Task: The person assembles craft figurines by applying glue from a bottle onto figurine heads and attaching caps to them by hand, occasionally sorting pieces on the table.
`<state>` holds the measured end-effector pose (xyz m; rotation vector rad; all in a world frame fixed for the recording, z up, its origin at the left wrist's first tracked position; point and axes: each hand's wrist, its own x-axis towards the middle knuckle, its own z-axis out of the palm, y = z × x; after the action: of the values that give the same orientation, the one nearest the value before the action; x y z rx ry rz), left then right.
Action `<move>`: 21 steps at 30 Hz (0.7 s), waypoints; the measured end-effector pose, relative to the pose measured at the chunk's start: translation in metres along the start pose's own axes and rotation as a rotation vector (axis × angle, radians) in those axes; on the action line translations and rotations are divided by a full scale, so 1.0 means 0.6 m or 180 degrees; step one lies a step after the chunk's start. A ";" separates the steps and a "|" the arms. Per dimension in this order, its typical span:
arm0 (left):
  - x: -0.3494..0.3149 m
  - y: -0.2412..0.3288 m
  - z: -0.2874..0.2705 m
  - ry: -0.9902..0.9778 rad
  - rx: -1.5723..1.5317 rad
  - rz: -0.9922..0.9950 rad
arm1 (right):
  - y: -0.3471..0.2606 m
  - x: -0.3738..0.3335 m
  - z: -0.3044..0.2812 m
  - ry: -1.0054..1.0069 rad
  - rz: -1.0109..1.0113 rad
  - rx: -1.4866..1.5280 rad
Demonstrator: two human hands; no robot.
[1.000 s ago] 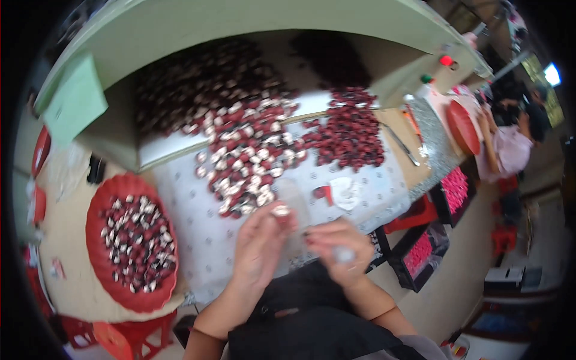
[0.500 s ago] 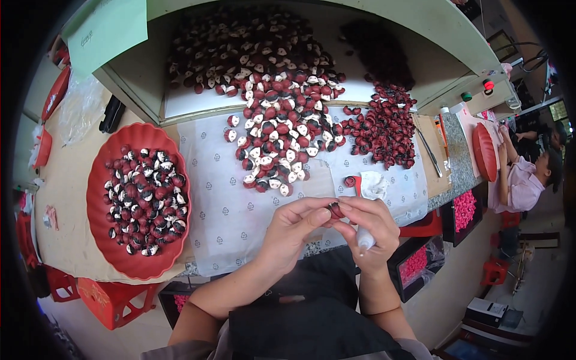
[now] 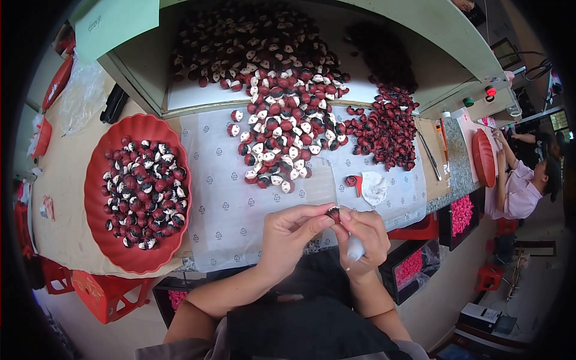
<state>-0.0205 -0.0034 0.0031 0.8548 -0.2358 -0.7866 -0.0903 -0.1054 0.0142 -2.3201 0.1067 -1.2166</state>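
Between the fingertips of both hands is a small dark red and black piece (image 3: 333,213), its black jagged side showing. My left hand (image 3: 292,233) pinches it with thumb and forefinger. My right hand (image 3: 367,237) touches it from the other side, while a white squeeze bottle (image 3: 356,247) with a thin nozzle lies in its curled fingers, tip pointing toward me. Beyond the hands is a heap of little doll-like heads (image 3: 282,129) with white faces and dark red caps. Next to it lies a pile of dark red curved shells (image 3: 390,129).
On the left a red scalloped tray (image 3: 96,198) holds many similar heads. A white crumpled patch (image 3: 374,188) with a red strip lies on the patterned sheet (image 3: 225,210). Tweezers (image 3: 429,157) rest at the right. Farther right, a person in pink (image 3: 521,192) sits by another red tray (image 3: 483,158).
Both hands have come slightly lower and closer to me. The small piece has been turned, so more of its black side shows. The bottle remains in my right hand.
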 end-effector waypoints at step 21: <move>0.012 0.022 -0.017 -0.0500 0.2976 0.1849 | 0.007 -0.007 -0.016 -0.0249 0.2397 0.2360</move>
<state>-0.0037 0.0028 0.0058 1.4993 -0.9931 -0.1538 -0.0999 -0.1115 0.0135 -1.4546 0.3873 -0.6195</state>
